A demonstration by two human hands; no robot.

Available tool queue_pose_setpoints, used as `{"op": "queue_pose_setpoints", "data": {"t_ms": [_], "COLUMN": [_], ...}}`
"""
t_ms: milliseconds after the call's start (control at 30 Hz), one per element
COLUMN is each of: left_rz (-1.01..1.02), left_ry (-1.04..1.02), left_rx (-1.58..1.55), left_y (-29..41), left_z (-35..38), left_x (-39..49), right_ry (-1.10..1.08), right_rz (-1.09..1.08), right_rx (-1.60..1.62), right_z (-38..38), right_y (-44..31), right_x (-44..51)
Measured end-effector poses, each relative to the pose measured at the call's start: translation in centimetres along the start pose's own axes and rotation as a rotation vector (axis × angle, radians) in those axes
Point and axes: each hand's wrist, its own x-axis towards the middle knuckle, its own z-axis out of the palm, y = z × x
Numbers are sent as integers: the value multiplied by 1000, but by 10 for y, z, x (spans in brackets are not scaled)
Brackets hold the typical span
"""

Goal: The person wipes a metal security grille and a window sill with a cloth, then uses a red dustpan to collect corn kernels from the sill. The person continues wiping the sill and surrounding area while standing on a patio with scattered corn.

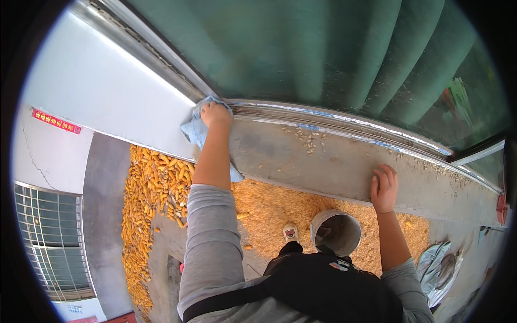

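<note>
My left hand presses a light blue cloth into the lower left corner of the window frame. The cloth bunches around my fingers, and one end of it hangs past my forearm onto the sill. My right hand rests on the concrete windowsill near its outer edge, thumb apart from the fingers, with nothing in it. Between the two hands, small pale husks or seeds lie scattered beside the metal sliding track. Behind the window glass hang green curtains.
Below the sill stands a pale bucket on a spread of loose corn kernels. A heap of corn cobs lies to the left. Crumpled sheeting is at the right. An opened window sash juts out at the far right.
</note>
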Motion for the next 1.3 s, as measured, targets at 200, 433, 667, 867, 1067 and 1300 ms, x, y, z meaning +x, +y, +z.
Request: {"op": "queue_pose_setpoints", "data": {"t_ms": [200,433,667,867,1067,1300], "left_rz": [-147,-55,202,536,780,465], "left_ry": [-128,-158,-143,-226,-47,104], "left_rx": [-68,-320,-449,-668,-952,-1193], "left_y": [31,80,167,272,307,117], "left_z": [6,-13,-33,-68,-92,-131], "left_x": [16,-12,-78,-153,-187,-132], "right_ry": [-25,-26,-13,-9,11,30], "right_rz": [17,31,24,9,-19,29], "right_rx": [82,92,98,115,144,138], "right_z": [-3,-5,-5,-2,-1,-1], "right_y": [3,-2,0,2,2,6], "right_x": [-1,2,2,-1,-2,-6]}}
